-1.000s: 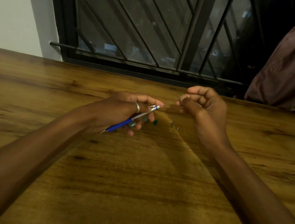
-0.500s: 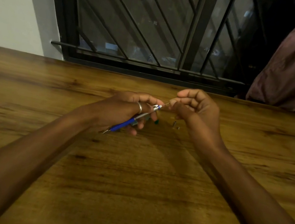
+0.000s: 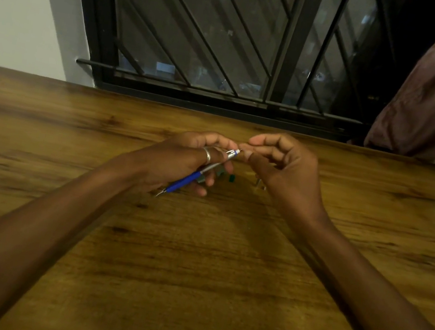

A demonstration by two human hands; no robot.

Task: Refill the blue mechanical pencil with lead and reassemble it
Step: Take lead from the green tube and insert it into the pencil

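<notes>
While pinched—left hand around pencil

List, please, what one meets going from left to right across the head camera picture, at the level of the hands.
Left hand → blue mechanical pencil → small green piece → small metal part → right hand.

Blue mechanical pencil gripped in left hand, right hand pinched at its open top end.

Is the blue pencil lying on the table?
No, the left hand holds the pencil up off the table, its tip pointing back toward the person.
</notes>
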